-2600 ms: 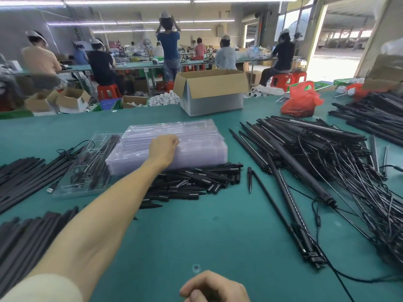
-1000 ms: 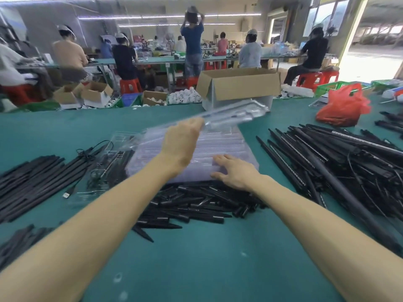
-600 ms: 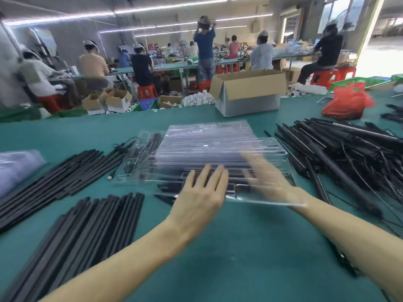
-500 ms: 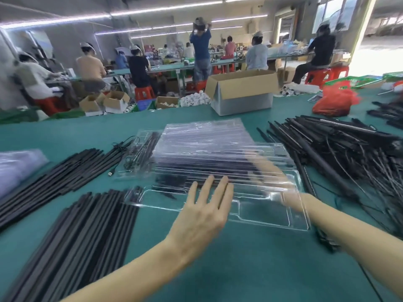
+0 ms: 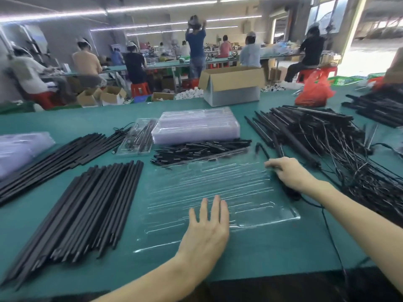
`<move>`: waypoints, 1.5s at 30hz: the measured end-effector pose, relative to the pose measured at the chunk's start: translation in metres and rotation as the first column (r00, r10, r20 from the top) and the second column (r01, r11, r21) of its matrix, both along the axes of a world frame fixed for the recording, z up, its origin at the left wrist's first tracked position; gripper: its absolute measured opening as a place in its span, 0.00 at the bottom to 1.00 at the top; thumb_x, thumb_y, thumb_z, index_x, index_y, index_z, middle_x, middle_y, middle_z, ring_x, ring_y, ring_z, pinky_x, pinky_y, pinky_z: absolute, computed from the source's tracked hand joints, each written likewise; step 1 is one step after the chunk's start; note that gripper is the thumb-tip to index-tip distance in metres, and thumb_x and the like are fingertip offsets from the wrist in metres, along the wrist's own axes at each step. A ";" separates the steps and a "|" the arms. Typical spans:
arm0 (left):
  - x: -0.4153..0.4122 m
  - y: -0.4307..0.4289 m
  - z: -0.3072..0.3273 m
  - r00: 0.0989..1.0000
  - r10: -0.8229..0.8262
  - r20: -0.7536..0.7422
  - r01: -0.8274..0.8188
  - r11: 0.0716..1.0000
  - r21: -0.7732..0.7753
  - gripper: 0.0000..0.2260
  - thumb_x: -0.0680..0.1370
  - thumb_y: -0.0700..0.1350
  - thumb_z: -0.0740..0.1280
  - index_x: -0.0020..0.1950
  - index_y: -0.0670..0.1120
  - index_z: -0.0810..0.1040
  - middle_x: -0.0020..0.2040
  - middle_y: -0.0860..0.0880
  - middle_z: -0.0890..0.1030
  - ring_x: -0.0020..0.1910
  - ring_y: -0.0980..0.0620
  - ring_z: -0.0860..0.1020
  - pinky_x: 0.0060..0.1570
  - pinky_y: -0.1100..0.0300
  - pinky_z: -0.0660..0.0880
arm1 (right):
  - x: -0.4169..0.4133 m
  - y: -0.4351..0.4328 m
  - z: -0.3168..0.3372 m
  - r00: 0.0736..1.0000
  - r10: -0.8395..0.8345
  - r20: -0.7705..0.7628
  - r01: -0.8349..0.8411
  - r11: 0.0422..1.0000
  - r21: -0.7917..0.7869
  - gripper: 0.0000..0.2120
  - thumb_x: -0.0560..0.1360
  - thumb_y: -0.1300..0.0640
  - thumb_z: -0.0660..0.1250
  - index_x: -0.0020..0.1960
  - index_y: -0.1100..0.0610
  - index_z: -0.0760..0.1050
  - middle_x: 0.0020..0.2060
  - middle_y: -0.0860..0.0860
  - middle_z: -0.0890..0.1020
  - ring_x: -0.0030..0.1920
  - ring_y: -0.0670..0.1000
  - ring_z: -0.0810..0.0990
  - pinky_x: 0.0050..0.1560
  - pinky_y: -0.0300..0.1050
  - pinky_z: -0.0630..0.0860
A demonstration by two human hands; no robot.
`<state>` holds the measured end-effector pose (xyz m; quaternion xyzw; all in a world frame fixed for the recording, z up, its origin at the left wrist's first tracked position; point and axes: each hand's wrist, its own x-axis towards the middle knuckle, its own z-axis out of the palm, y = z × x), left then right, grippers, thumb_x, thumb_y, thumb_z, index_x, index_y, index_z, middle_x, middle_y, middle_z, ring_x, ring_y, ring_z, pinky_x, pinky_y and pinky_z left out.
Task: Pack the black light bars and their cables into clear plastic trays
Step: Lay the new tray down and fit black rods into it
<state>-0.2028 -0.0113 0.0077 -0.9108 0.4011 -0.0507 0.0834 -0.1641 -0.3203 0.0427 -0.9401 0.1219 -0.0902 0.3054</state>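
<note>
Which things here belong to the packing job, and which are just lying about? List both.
Job:
empty clear tray, nearest the person
stack of clear trays
filled tray
light bars, on the left
tangled bars with cables, on the right
short black pieces

Lying about:
cardboard box
red plastic bag

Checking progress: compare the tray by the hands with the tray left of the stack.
The near tray is empty; the far tray holds black bars and cable. The near tray's channels run across the view; the far tray's run front to back. Both are clear plastic, lying flat on the green table.
</note>
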 end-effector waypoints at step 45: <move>0.094 0.032 -0.020 0.958 0.051 -0.281 -0.113 0.971 -0.212 0.51 0.69 0.82 0.42 0.83 0.51 0.40 0.81 0.54 0.35 0.78 0.59 0.31 0.79 0.51 0.37 | -0.024 0.080 -0.043 0.853 0.356 0.381 -0.173 0.883 -0.436 0.08 0.80 0.61 0.66 0.58 0.62 0.78 0.57 0.52 0.80 0.60 0.52 0.76 0.58 0.46 0.77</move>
